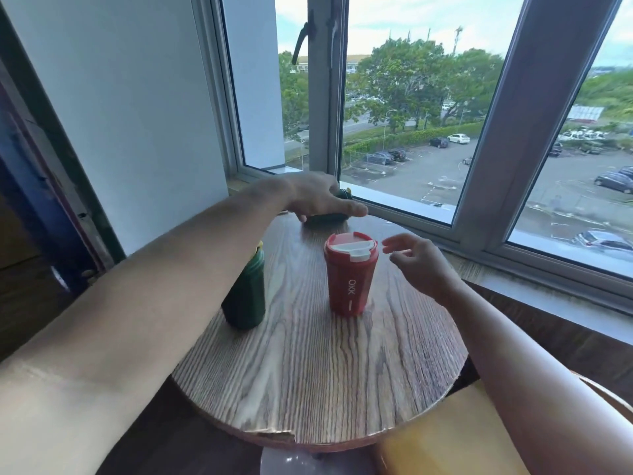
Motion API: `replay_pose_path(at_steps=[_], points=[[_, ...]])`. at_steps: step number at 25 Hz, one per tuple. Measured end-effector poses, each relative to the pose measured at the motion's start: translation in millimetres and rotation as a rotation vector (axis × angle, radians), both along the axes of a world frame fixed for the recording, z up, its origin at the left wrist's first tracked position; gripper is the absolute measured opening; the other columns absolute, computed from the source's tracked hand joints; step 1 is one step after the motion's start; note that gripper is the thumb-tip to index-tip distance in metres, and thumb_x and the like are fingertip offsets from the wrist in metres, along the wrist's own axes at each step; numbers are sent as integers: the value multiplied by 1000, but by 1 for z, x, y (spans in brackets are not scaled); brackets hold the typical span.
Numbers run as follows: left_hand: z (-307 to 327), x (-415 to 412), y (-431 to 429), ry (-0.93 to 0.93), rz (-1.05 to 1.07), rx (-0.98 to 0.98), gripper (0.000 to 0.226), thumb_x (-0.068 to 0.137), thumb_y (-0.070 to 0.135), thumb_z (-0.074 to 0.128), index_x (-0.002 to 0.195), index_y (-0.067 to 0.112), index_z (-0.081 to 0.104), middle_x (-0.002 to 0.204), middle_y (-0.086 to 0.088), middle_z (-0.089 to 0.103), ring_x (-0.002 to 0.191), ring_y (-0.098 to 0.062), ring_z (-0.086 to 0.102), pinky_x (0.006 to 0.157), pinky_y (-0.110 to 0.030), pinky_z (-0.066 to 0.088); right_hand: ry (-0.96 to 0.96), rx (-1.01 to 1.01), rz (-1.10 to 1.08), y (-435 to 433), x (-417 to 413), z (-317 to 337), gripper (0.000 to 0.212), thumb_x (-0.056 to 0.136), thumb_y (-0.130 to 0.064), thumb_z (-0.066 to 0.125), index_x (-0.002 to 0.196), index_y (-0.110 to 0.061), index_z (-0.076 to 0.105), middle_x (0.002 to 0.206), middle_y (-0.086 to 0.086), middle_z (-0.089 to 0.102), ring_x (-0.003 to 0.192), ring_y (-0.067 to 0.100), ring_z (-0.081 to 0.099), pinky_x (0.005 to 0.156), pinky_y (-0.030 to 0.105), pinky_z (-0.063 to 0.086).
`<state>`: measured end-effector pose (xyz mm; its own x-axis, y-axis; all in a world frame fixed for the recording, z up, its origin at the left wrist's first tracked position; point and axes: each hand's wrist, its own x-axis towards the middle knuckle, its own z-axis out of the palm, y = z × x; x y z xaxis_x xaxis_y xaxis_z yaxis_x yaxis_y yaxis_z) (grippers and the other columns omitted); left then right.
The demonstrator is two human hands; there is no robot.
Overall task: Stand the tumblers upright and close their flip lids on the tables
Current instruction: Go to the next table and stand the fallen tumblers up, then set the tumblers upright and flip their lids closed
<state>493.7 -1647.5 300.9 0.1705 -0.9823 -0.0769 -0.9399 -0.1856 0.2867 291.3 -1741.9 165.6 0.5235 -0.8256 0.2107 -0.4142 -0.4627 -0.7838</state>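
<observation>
A red tumbler [350,274] stands upright in the middle of the round wooden table [308,378]; its white flip lid lies flat on top. A green tumbler [245,296] stands upright to its left, its top partly hidden behind my left forearm. At the table's far edge a dark green tumbler [330,217] lies on its side, mostly covered by my left hand [318,197], whose fingers wrap over it. My right hand [419,260] hovers just right of the red tumbler, fingers apart, holding nothing.
A window sill and window frame [479,234] run close behind the table. A wall stands at the left. A yellow chair seat [445,437] sits at the lower right, beside the table's chipped front edge.
</observation>
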Motion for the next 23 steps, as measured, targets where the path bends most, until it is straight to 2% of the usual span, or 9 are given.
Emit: replay_pose_path(at_steps=[2,3,8,11,13,15,17,20,23], points=[[5,14,-12,-69,-1,-81,74,86,71,54,132,13,54,135,-8,56,114,-25,57,91,-38,48,-107,42,-70,-11,13,11,20,81,-24,55,94,-29,69,102,4,75,91,22,70,85,45,58],[6,21,-19,-91,3,-116,66,89,66,55,129,14,57,133,-8,58,113,-24,56,89,-36,45,-155,72,-93,-16,20,16,17,81,-25,54,89,-30,68,101,5,75,92,25,70,88,50,57],[2,48,-66,-121,55,-181,42,89,45,67,116,13,62,123,-8,63,106,-26,59,87,-38,48,-279,219,-160,-46,55,36,15,91,-14,54,96,-18,67,105,14,72,93,25,68,93,51,55],[-11,60,-98,-163,85,-127,44,88,41,70,120,13,60,124,-10,62,107,-29,59,85,-38,48,-259,316,-137,-69,75,37,17,94,-12,51,104,-13,65,116,20,67,99,27,64,94,49,54],[-21,67,-118,-196,104,-76,49,87,41,71,125,13,56,127,-10,61,108,-30,58,87,-39,49,-253,366,-104,-87,88,37,18,96,-12,49,108,-14,62,117,17,63,112,32,60,96,46,54],[-34,72,-135,-203,128,-42,56,86,38,73,131,13,51,131,-12,59,113,-32,57,92,-41,50,-245,396,-72,-105,99,34,24,96,-11,48,117,-12,60,116,13,60,117,34,58,97,45,53],[-46,77,-151,-204,141,-11,63,85,37,75,136,13,47,134,-12,57,116,-32,57,94,-43,50,-209,403,-60,-125,109,28,34,97,-10,49,130,-6,56,112,10,59,108,33,60,100,49,51],[-66,87,-174,-187,163,44,70,84,36,76,141,13,42,136,-14,55,118,-34,56,95,-46,51,-128,378,-57,-151,124,18,39,97,-10,50,135,-2,54,103,7,60,94,24,55,103,53,48],[-84,96,-196,-223,178,82,72,82,37,77,139,12,40,134,-15,55,116,-36,58,90,-47,52,-5,288,-39,-172,140,4,42,96,-18,54,136,-3,54,132,14,60,115,28,58,106,49,46]])
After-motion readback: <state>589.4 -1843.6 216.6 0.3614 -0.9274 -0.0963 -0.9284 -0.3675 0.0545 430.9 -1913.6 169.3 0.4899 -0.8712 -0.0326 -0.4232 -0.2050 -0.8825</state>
